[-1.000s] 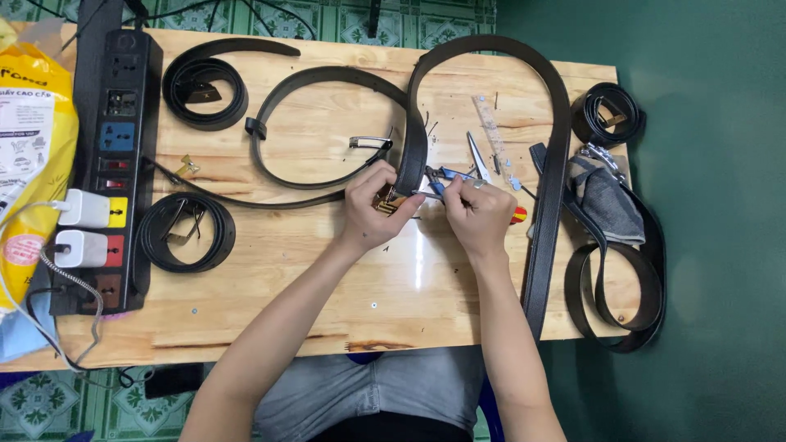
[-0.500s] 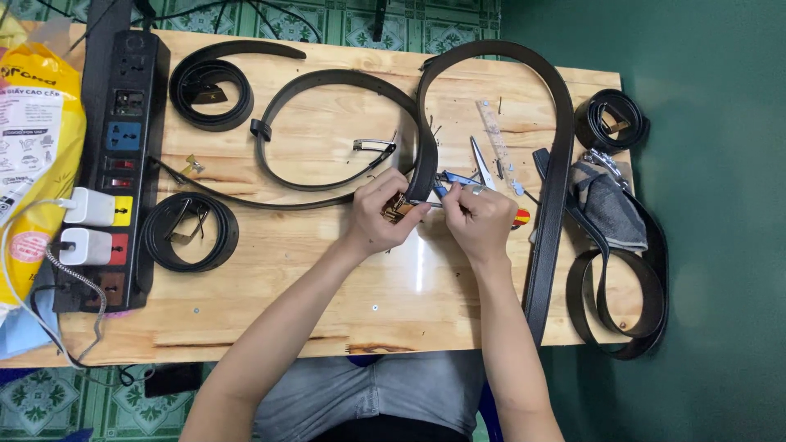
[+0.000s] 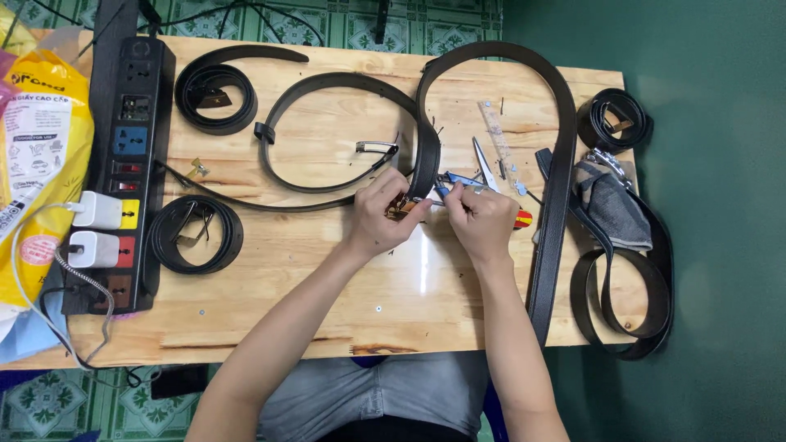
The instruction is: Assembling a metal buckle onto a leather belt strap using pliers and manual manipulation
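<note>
Two hands work a belt buckle at the middle of a pale wooden worktop [image 3: 327,286].

The left hand [image 3: 378,219] pinches a small brown-and-brass buckle [image 3: 401,209] on the long black leather belt [image 3: 426,155]; the right hand [image 3: 483,221], at its 3 o'clock, grips blue-handled pliers [image 3: 454,180] touching it. At 9 o'clock, past a black power strip [image 3: 131,164], lies a yellow plastic bag with a white label [image 3: 37,155].

One camera only, worn on the person's head, looking almost straight down on the wooden table [image 3: 270,303] from fairly close. The far edge sits at twelve o'clock, the lap at six, green wall at three, and the power strip [image 3: 131,155] towards nine
</note>
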